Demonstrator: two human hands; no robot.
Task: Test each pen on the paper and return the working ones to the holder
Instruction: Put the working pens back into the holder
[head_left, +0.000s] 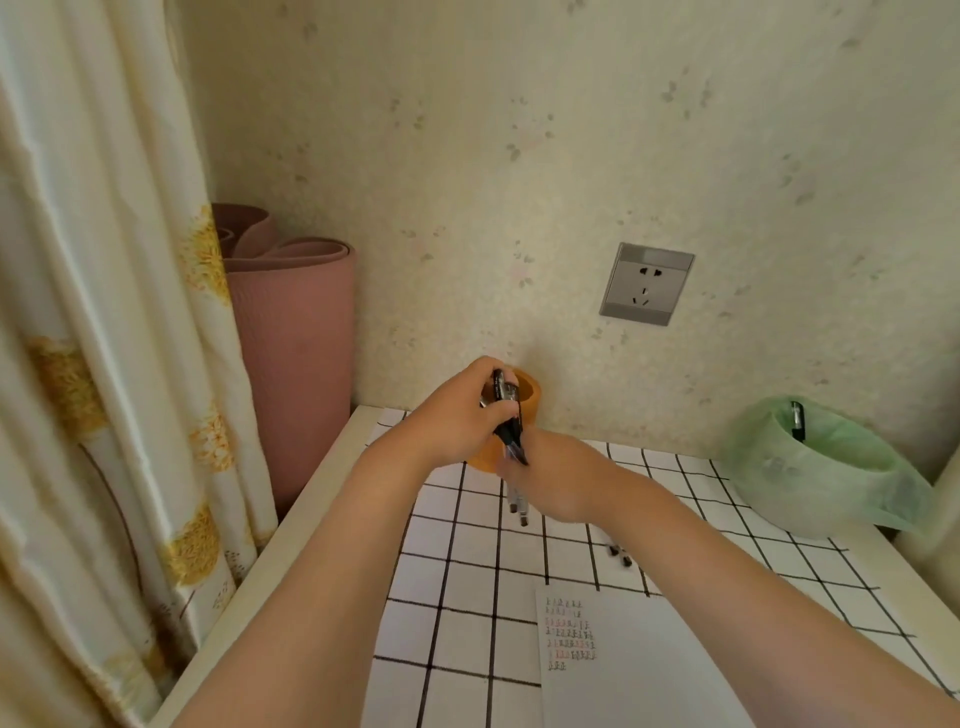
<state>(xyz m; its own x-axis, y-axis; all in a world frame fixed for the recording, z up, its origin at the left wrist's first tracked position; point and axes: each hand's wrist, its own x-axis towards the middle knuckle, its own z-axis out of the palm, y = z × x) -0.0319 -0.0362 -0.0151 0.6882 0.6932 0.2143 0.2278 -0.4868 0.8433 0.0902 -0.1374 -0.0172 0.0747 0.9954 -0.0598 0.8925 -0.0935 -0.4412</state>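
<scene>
An orange cylindrical pen holder stands at the back of the table against the wall. My left hand grips a bunch of black pens in front of the holder's mouth. My right hand is just below it, fingers on the lower ends of those pens. More pens lie on the cloth under my right hand, partly hidden, and two pen tips show by my right wrist. A white paper with rows of red and black test marks lies at the front right.
The table carries a white cloth with a black grid. A green plastic bag at the back right holds a black pen. A wall socket is above. A rolled pink mat and a curtain stand left.
</scene>
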